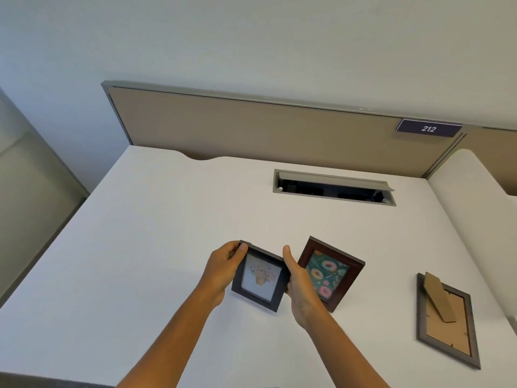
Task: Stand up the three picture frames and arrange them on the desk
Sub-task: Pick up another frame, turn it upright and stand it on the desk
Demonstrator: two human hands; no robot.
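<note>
A small black square frame [261, 275] with a pale picture is held above the white desk [156, 233], picture side facing me. My left hand [223, 271] grips its left edge, thumb on the top corner. My right hand [299, 284] grips its right edge. Just right of it a brown frame [331, 271] with a doughnut picture lies face up on the desk, partly hidden by my right hand. A grey frame [444, 320] lies face down at the right, its cardboard stand leg folded against the back.
An open cable hatch [333, 187] is set into the desk near the back. A beige partition [251, 124] with a "212" label [428, 128] closes off the rear. Another desk's rounded corner [475, 175] adjoins at the right.
</note>
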